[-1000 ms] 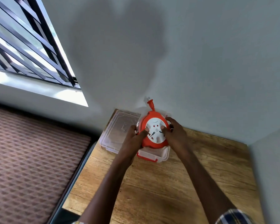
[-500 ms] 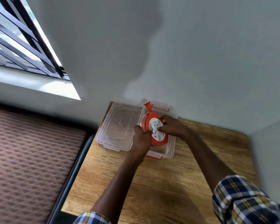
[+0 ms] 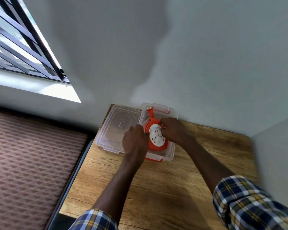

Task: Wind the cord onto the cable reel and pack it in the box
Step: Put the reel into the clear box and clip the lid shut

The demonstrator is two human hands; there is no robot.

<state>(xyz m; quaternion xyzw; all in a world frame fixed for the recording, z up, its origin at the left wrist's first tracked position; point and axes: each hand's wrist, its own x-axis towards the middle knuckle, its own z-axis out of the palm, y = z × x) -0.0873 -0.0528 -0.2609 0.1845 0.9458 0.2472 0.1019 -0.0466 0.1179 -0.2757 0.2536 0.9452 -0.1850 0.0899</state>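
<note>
Head view, single entry. Cable reel [image 3: 156, 136]: round orange plastic drum with a white socket face, smooth and glossy; sits inside the box [image 3: 170, 154], socket face turned up toward the camera; its orange plug [image 3: 150, 112] sticks out past the drum toward the wall, so the long axis runs from the near desk edge to the far one, along the box's length. Box: clear rigid plastic tub with orange latches, at the far edge of the desk [image 3: 156, 188], touching the wall. Lid [image 3: 118, 128]: clear plastic, rectangular, moulded panel, lying flat just beside the box on its left, near the desk's far left corner. Left hand [image 3: 135, 141]: fingers curled on the reel's left rim, gripping it. Right hand [image 3: 174, 129]: fingers curled over the reel's upper right rim, holding it; the hands stand apart, the drum between them, both equally close. Cord: not seen loose, judged wound. Coming move, as a judgement: release the reel, then the left hand, nearer the lid, brings it rightward over the box; the plug end may foul the far rim. Desk: wood-grain top, matte.
</note>
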